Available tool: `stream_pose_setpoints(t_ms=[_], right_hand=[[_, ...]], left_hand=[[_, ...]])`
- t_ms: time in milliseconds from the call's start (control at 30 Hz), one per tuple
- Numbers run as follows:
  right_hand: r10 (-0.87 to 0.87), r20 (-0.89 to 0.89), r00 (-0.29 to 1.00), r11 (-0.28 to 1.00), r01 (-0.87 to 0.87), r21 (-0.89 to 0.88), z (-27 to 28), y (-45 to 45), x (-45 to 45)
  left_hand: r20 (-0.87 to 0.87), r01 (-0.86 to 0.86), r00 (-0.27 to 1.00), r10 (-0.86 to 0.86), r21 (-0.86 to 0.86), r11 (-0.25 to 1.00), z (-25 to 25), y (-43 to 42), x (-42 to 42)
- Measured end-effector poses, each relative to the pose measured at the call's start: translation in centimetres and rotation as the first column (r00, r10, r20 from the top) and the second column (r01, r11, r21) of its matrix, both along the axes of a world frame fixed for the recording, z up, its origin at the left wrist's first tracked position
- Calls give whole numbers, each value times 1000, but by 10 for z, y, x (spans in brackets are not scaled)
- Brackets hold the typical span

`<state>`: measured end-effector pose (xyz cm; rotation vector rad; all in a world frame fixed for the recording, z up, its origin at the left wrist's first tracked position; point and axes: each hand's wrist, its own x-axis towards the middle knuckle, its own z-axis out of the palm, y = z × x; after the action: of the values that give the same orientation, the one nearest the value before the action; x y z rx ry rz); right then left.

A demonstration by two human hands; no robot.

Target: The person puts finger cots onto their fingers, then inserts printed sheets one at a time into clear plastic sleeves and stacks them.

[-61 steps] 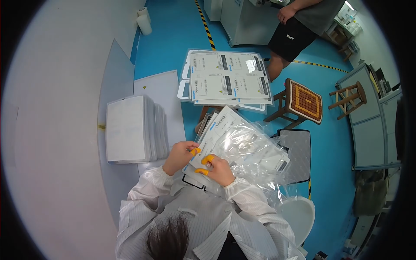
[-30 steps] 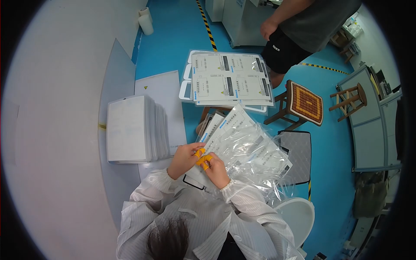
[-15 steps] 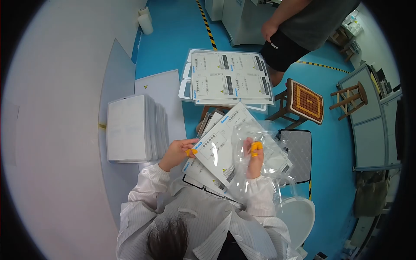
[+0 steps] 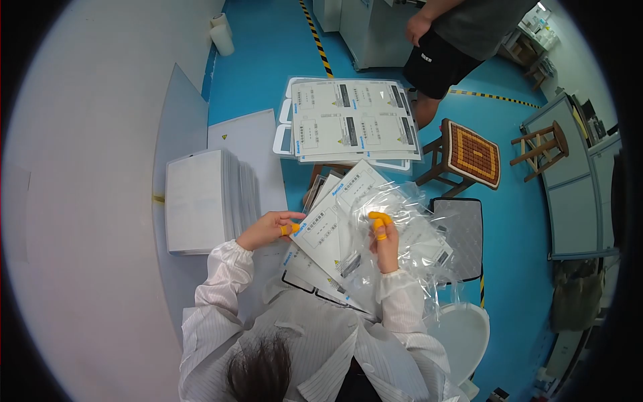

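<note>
A printed white sheet (image 4: 335,218) with blue and black lettering lies tilted on top of several similar sheets in my lap. At its left corner, my left hand (image 4: 269,229) is closed, thumb and fingers pinching the edge. Crumpled clear plastic film (image 4: 415,214) spreads over the sheet's right half and hides part of the print. My right hand (image 4: 385,246) is closed on this film, its fingers curled above the sheet. Yellow finger covers are on both hands.
Ahead stands a pile of larger printed sheets (image 4: 355,120). At left is a stack of white panels (image 4: 194,201) on a pale board. A stool with a beaded cover (image 4: 469,151), a grey cushion (image 4: 459,238) and a white round seat (image 4: 462,338) are at right. Another person (image 4: 442,67) stands beyond.
My right hand has moved a little left, drawing the film with it over more of the sheet. My left hand has shifted slightly left and up, still at the sheet's corner.
</note>
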<state>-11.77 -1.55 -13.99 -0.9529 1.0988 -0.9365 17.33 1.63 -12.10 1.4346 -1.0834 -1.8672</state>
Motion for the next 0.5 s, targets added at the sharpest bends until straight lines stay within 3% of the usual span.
stream_pose_setpoints(t_ms=[33,67,100,133,167,233,367,433,500], right_hand=[[-2,1,1000,1000,2,-1,-1,0,6],[18,-339,940,967,-103,-235,-4,-1,11],[-49,-635,771,873,-275,-402,-5,-1,17],[33,-695,718,922,-291,-257,10,1,24],[33,-695,718,922,-291,-257,1,3,24],[-39,-439,898,901,-158,-405,-21,7,25],[51,-382,923,918,-194,-347,-6,15,22],[74,-481,874,855,-304,-420,5,17,21],[45,-435,899,872,-248,-422,4,16,15]], left_hand=[[18,21,1000,-21,-4,1000,-1,-2,-1],[18,23,1000,-23,-5,1000,-1,-5,-2],[17,36,999,-36,-4,999,0,-8,-4],[15,49,999,-49,-3,999,1,-11,-7],[14,49,999,-49,-3,999,1,-15,-10],[42,69,997,-68,-30,997,-3,-24,-16],[116,145,984,-138,-53,988,-15,-52,-32],[214,212,960,-182,-127,969,-18,-63,-42],[179,237,964,-199,-224,945,-23,-70,-49]])
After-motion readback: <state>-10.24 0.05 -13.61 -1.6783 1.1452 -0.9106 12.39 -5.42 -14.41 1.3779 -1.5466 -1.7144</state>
